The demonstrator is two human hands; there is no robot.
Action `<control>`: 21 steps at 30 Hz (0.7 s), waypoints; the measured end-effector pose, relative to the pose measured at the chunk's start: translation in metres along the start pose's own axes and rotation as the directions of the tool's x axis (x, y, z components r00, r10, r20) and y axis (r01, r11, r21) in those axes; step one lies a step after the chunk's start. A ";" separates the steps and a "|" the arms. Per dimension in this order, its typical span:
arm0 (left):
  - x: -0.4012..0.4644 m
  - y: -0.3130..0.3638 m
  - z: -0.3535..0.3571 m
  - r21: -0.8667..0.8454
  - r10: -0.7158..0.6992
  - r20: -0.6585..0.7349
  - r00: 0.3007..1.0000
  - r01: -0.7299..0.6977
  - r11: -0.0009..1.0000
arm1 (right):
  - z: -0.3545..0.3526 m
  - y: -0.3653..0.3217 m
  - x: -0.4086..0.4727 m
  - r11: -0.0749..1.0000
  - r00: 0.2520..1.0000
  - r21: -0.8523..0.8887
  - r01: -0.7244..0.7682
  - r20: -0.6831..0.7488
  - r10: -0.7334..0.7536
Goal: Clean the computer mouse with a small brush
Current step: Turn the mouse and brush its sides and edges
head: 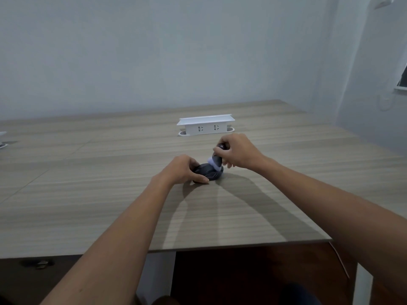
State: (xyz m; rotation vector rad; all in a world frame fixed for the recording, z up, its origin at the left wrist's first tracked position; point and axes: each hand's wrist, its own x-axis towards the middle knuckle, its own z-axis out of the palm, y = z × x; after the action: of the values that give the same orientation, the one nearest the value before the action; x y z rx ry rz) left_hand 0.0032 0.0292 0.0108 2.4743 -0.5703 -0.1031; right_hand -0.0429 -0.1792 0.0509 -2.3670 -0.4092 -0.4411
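Observation:
A dark grey computer mouse (pixel 208 173) lies on the wooden table (pixel 110 190), a little right of the middle. My left hand (pixel 181 170) grips it from the left side, thumb along its near edge. My right hand (pixel 236 153) is closed around a small dark-handled brush (pixel 217 160) held nearly upright. The brush's white bristles touch the far right top of the mouse. Most of the brush handle is hidden in my fingers.
A white pop-up socket box (pixel 206 126) stands on the table just behind my hands. The table's front edge (pixel 242 244) runs close to my body, with dark space below. Walls close off the back and right. A small white object (pixel 2 139) sits at the far left edge.

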 end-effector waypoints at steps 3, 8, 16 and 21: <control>0.000 -0.001 0.000 -0.005 0.002 -0.007 1.000 -0.002 1.000 | -0.006 0.005 -0.002 0.999 0.999 0.015 -0.041 0.034 0.040; -0.001 -0.001 0.002 -0.015 0.015 -0.002 1.000 -0.015 1.000 | -0.013 0.022 -0.005 0.991 0.992 -0.098 -0.091 0.075 0.099; 0.000 -0.002 0.000 0.008 0.010 -0.003 1.000 -0.010 1.000 | 0.003 -0.002 0.008 0.997 0.999 0.067 -0.033 0.028 0.031; -0.003 -0.003 0.001 -0.018 0.020 0.001 1.000 -0.020 1.000 | -0.004 0.015 0.017 0.993 0.996 -0.089 -0.081 0.036 0.085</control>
State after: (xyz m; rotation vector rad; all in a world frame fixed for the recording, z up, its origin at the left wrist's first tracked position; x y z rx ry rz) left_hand 0.0010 0.0322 0.0087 2.4508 -0.5916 -0.1014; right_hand -0.0229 -0.1896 0.0524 -2.4714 -0.3138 -0.3805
